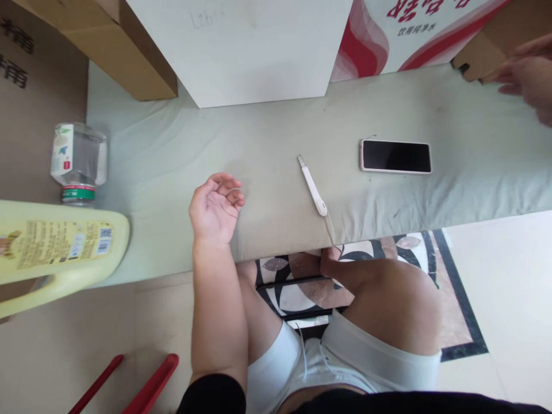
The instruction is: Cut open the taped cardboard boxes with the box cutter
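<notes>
Overlapping the brown cardboard box (491, 40) in this view, the right hand (530, 80) is at the right edge, blurred and partly cut off. Its fingers look bent and near together; whether they touch the box or pinch something, I cannot tell. The left hand (217, 207) holds nothing: it is palm up over the front part of the tabletop (276, 138), with its fingers loosely curled. With the white stick (312, 187) and the phone (395, 156) lying loose between the 2 hands, I judge the handling to be between steps; no finished result shows, and how much is left is hard to judge. The box stands at the far right, just beside the red and white carton (373, 43). It looks plain, with a notched lower edge and a small dark gap there; its top is outside the view.
</notes>
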`<state>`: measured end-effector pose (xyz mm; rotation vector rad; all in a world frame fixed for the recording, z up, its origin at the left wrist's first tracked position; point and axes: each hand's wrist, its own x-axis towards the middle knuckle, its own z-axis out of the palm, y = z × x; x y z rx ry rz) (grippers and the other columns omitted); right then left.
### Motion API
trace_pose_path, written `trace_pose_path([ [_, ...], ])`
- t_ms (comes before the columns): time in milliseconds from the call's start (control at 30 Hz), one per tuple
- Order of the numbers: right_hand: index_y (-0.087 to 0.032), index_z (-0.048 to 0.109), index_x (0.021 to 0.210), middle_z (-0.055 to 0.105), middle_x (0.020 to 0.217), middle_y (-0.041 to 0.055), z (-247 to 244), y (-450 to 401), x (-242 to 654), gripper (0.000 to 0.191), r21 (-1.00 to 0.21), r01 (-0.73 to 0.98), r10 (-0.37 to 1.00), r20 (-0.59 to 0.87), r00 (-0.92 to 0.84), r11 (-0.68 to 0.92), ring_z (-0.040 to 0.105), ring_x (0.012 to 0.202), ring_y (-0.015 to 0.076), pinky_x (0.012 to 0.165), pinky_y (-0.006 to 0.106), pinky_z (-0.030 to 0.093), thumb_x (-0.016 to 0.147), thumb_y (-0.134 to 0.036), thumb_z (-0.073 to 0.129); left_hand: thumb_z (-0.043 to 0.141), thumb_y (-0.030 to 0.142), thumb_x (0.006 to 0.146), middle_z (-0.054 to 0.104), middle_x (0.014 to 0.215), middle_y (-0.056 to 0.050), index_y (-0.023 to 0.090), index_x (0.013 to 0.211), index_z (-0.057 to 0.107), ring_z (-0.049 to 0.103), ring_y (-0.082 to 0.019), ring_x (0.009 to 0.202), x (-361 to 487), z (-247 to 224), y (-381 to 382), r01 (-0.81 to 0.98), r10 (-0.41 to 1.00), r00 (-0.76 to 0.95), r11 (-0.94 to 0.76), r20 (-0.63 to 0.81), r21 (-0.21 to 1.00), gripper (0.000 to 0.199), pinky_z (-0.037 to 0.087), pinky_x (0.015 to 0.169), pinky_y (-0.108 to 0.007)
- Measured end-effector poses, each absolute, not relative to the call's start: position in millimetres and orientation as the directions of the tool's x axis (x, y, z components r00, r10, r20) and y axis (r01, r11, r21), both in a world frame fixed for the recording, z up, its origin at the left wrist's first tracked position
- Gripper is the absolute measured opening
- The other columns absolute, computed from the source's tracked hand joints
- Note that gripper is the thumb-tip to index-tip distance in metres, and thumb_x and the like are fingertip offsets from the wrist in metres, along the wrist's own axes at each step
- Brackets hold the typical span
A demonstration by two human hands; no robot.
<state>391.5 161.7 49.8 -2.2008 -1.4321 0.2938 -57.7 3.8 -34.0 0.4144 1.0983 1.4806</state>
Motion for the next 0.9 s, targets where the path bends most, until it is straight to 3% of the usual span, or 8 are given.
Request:
trace_pose_path([
  [133, -0.024, 0.069, 0.123, 0.072, 0.123, 0.0096, 59, 139, 356, 0.036, -0.476, 0.822, 0.922, 0.057, 0.383, -0.312, 0.071, 0.112, 0.0172, 0.057, 0.024, 0.032, 0.095, -0.043, 0.057, 0.060, 0.038, 0.076, 0.066, 0.073, -0.004, 0.017, 0.079, 0.067, 0.060, -0.012, 0.056, -61, -35, 1, -0.586, 0.917, -0.245, 0.118, -0.314, 0.802, 0.022, 0.049, 0.051, -0.024],
  [267, -0.023, 0.072, 0.116, 0.072, 0.121, 0.0102, 73, 129, 308, 0.030, -0.456, 0.859, 0.960, 0.031, 0.277, -0.233, 0.071, 0.111, 0.0201, 0.057, 0.023, 0.034, 0.094, -0.039, 0.059, 0.063, 0.033, 0.070, 0.066, 0.073, -0.003, 0.017, 0.080, 0.064, 0.060, -0.011, 0.056, -65, -34, -4, -0.600, 0.915, -0.257, 0.101, -0.310, 0.793, 0.019, 0.048, 0.052, -0.022],
  [400, -0.019, 0.072, 0.113, 0.074, 0.112, 0.0064, 66, 144, 259, 0.030, -0.513, 0.847, 0.989, -0.022, 0.148, -0.138, 0.071, 0.092, 0.0097, 0.064, 0.024, 0.041, 0.091, -0.031, 0.055, 0.066, 0.016, 0.057, 0.064, 0.072, 0.002, 0.018, 0.073, 0.053, 0.057, -0.007, 0.056, -70, -33, -9, -0.583, 0.911, -0.301, 0.059, -0.283, 0.811, 0.021, 0.045, 0.053, -0.018],
  [500, -0.013, 0.072, 0.109, 0.075, 0.102, 0.0037, 50, 162, 214, 0.032, -0.580, 0.814, 0.999, -0.048, 0.014, -0.039, 0.065, 0.076, 0.0019, 0.071, 0.028, 0.046, 0.088, -0.028, 0.054, 0.067, 0.014, 0.055, 0.062, 0.073, 0.003, 0.018, 0.070, 0.047, 0.056, -0.006, 0.056, -73, -32, -13, -0.564, 0.912, -0.314, 0.043, -0.262, 0.825, 0.026, 0.044, 0.054, -0.017],
  [600, -0.013, 0.072, 0.109, 0.075, 0.099, 0.0025, 37, 172, 156, 0.029, -0.627, 0.768, 0.985, -0.002, -0.170, 0.131, 0.061, 0.071, 0.0004, 0.078, 0.028, 0.050, 0.090, -0.020, 0.052, 0.068, 0.014, 0.057, 0.060, 0.074, 0.003, 0.017, 0.071, 0.044, 0.055, -0.005, 0.057, -78, -32, -16, -0.555, 0.911, -0.323, 0.037, -0.256, 0.831, 0.028, 0.044, 0.056, -0.017],
  [800, -0.013, 0.070, 0.115, 0.072, 0.099, -0.0010, 44, 164, 19, 0.034, -0.646, 0.603, 0.841, 0.117, -0.528, 0.468, 0.059, 0.077, 0.0037, 0.088, 0.029, 0.055, 0.089, -0.013, 0.047, 0.069, 0.014, 0.061, 0.059, 0.079, 0.003, 0.018, 0.073, 0.043, 0.055, -0.003, 0.060, -86, -32, -19, -0.590, 0.907, -0.324, 0.029, -0.270, 0.807, 0.029, 0.044, 0.058, -0.016],
  [900, -0.013, 0.066, 0.122, 0.064, 0.114, -0.0034, 61, 166, -43, 0.040, -0.603, 0.554, 0.768, 0.164, -0.619, 0.574, 0.061, 0.108, 0.0077, 0.106, 0.031, 0.048, 0.090, -0.011, 0.042, 0.068, 0.013, 0.064, 0.059, 0.079, 0.002, 0.017, 0.072, 0.043, 0.055, -0.003, 0.061, -87, -29, -19, -0.630, 0.917, -0.294, 0.026, -0.269, 0.776, 0.027, 0.043, 0.060, -0.017],
])
